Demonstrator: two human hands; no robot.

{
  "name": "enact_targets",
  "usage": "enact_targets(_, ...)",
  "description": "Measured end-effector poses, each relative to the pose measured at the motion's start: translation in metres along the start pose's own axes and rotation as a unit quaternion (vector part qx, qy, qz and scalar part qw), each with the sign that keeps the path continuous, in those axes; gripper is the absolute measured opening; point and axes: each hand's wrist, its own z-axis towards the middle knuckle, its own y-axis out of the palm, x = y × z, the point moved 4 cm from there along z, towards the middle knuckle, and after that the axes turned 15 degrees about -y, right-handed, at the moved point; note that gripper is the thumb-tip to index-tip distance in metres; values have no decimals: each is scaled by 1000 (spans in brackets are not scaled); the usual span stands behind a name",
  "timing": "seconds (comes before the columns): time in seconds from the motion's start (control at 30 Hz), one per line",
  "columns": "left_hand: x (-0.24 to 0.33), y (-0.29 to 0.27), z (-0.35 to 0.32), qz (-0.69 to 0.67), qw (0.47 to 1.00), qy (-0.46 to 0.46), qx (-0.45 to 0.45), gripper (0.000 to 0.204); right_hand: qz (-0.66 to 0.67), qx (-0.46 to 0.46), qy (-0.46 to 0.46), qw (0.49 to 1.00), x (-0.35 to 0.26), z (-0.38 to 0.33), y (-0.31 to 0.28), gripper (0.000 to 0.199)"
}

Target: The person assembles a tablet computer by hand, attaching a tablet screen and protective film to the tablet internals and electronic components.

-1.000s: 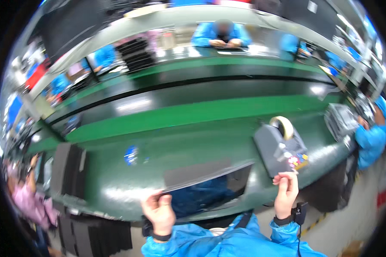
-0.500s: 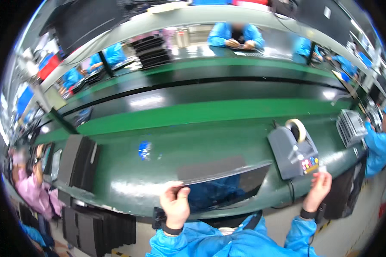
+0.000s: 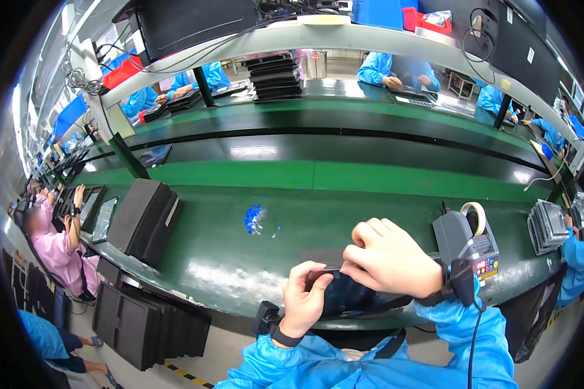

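Your workbench (image 3: 227,259) is the biggest thing here: a long, glossy green surface that curves away left and right, with its near edge running just below your hands. Beyond it lies a darker belt (image 3: 318,150) and a second green strip, both wide and flat. Between the foam stack on your left and the tape dispenser on your right you have a broad stretch of bench, broken only by a small scatter of blue scraps (image 3: 254,218).

The stack of dark foam trays (image 3: 143,220) leans at the bench's left end, matte and blocky, well apart from your hands. More dark trays (image 3: 143,321) stand on edge below the bench lip.

The grey tape dispenser (image 3: 464,249) sits just beside your right wrist, boxy, with a pale roll on top.

The thin dark panel (image 3: 334,292) is right in front of you at the bench's near edge, smooth and flat, mostly hidden by your hands. Your right hand (image 3: 389,259) lies over its top, fingers curled and pressed close together, tips at the panel's upper edge. Your left hand (image 3: 305,298) pinches that same edge from below, thumb against fingers.
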Motion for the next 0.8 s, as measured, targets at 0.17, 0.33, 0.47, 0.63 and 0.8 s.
enact_targets(0.17,-3,-3,1,9,999,-19,28,27,-124,229,33,965,-22,-26,5,28)
enact_targets(0.33,1,1,1,0,1000,-8,12,28,-21,196,27,980,-16,-21,19,20)
enact_targets(0.47,-3,0,0,-2,1000,2,7,28,107,161,66,979,-1,-20,22,16)
enact_targets(0.63,-3,1,1,18,1000,-6,-9,29,211,22,61,975,16,-16,25,16)
enact_targets(0.8,-1,-13,9,-11,1000,-8,26,26,-28,183,135,973,-13,-16,-11,18)
